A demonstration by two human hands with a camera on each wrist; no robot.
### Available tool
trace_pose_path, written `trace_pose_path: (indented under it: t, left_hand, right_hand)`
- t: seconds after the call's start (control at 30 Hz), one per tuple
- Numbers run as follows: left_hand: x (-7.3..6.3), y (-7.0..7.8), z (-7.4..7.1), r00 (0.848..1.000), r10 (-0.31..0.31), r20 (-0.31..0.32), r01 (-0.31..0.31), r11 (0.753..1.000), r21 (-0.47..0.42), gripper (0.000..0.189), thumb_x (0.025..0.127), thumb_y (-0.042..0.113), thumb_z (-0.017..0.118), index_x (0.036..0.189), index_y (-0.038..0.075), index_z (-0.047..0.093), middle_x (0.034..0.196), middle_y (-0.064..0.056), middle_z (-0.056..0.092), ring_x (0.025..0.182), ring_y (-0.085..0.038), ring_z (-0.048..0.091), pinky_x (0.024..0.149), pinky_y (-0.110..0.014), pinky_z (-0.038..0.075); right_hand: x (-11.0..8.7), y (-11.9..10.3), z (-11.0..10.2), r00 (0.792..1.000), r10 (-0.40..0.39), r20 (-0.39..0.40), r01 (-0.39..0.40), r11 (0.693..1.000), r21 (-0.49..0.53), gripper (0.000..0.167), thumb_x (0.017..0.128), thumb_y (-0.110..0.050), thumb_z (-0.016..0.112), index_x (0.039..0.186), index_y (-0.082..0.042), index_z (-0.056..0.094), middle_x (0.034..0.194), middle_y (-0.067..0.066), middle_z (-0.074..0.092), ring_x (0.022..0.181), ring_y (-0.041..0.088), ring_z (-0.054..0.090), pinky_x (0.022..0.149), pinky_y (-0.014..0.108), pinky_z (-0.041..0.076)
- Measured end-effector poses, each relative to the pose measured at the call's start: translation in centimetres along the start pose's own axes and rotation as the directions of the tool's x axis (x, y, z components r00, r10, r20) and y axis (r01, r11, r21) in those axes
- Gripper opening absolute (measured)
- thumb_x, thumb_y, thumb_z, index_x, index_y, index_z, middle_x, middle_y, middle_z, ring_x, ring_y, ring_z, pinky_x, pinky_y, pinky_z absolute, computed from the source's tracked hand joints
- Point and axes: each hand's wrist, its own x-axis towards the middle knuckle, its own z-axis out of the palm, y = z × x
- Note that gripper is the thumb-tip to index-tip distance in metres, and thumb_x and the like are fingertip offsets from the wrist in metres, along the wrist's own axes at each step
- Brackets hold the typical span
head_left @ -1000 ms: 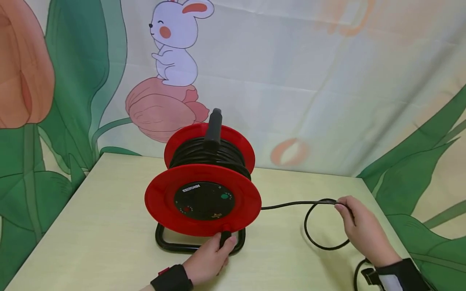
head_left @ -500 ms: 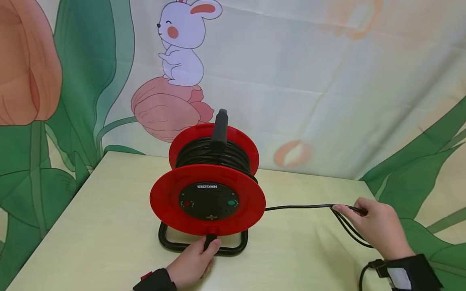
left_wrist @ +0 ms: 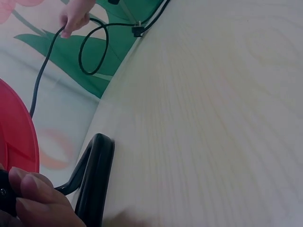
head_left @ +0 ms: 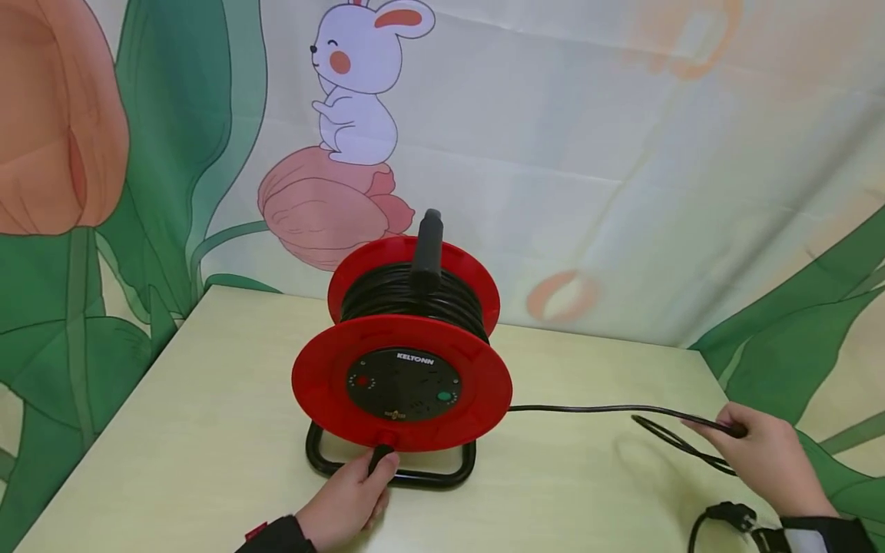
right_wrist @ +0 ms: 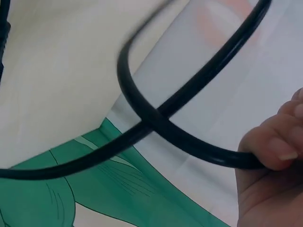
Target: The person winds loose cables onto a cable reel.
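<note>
A red cable reel (head_left: 314, 384) wound with black cable stands on its black tube frame (head_left: 429, 480). My left hand (head_left: 346, 495) grips the short black crank knob (head_left: 379, 458) at the bottom of the front disc. In the left wrist view, the fingers (left_wrist: 42, 189) wrap that knob beside the frame. From the reel's right side a black cable (head_left: 588, 408) runs nearly straight to my right hand (head_left: 767, 453), which holds it off to the right. Below the fingers hangs a loop of slack cable (right_wrist: 142, 109), crossing itself in the right wrist view.
A black plug (head_left: 729, 513) is near my right wrist at the table's lower right. The reel's grey carrying handle (head_left: 427, 253) sticks up on top. Behind the pale table (head_left: 207, 430) hangs a printed cloth (head_left: 553, 138) with a rabbit and flowers.
The reel's front disc has turned clockwise, and my left hand has moved left with the knob. My right hand has moved right and down, farther from the reel, still holding the cable.
</note>
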Motion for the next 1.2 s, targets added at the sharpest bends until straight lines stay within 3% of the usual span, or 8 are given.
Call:
trace_pose_path:
  t: [0.13, 0.33, 0.6, 0.9, 1.2]
  left_hand:
    - [0.0, -0.1, -0.1, 1.0, -0.006, -0.004, 0.006, 1.0, -0.018, 0.049, 0.101, 0.05, 0.04, 0.091, 0.002, 0.048, 0.062, -0.003, 0.049, 0.05, -0.017, 0.046, 0.053, -0.033, 0.041]
    - [-0.3, -0.1, -0.3, 0.999, -0.029, -0.018, 0.026, 0.992, -0.126, 0.046, 0.102, 0.046, 0.042, 0.092, 0.002, 0.047, 0.064, -0.003, 0.049, 0.052, -0.015, 0.045, 0.051, -0.031, 0.041]
    - [-0.9, 0.1, -0.9, 0.996, -0.036, -0.08, 0.022, 0.985, -0.168, 0.044, 0.101, 0.044, 0.047, 0.094, 0.001, 0.048, 0.066, -0.003, 0.048, 0.054, -0.015, 0.045, 0.049, -0.029, 0.04]
    - [-2.2, 0.5, -2.5, 0.974, -0.088, -0.209, 0.051, 0.984, -0.173, 0.042, 0.099, 0.043, 0.051, 0.094, 0.002, 0.048, 0.065, -0.004, 0.047, 0.053, -0.017, 0.043, 0.047, -0.029, 0.039]
    - [-3.0, 1.1, -4.0, 0.957, -0.11, -0.268, 0.06, 0.98, -0.187, 0.042, 0.098, 0.045, 0.052, 0.095, 0.003, 0.047, 0.064, -0.004, 0.045, 0.054, -0.018, 0.042, 0.046, -0.028, 0.036]
  right_hand:
    - [-0.2, 0.2, 0.2, 0.999, 0.031, 0.038, -0.032, 0.999, 0.037, 0.042, 0.091, -0.052, 0.061, 0.072, -0.015, 0.058, 0.059, -0.001, 0.044, 0.052, 0.014, 0.04, 0.05, 0.029, 0.03]
    - [-0.3, -0.3, 1.0, 0.996, 0.053, 0.067, -0.059, 0.994, 0.09, 0.051, 0.088, -0.06, 0.058, 0.068, -0.014, 0.052, 0.057, -0.001, 0.038, 0.05, 0.016, 0.039, 0.05, 0.029, 0.03]
    - [-0.8, -1.3, 2.0, 0.999, 0.008, 0.042, -0.013, 0.993, 0.118, 0.047, 0.09, -0.057, 0.058, 0.068, -0.016, 0.051, 0.057, -0.001, 0.039, 0.05, 0.015, 0.041, 0.05, 0.029, 0.031]
    - [-0.9, -2.4, 3.3, 0.999, -0.036, 0.033, 0.031, 0.991, 0.133, 0.044, 0.089, -0.054, 0.061, 0.066, -0.018, 0.052, 0.055, -0.005, 0.037, 0.049, 0.012, 0.038, 0.048, 0.028, 0.03]
    - [-0.9, -3.9, 3.6, 0.996, -0.063, 0.062, 0.053, 0.989, 0.141, 0.036, 0.092, -0.043, 0.064, 0.069, -0.017, 0.053, 0.057, -0.005, 0.04, 0.051, 0.01, 0.039, 0.05, 0.027, 0.031]
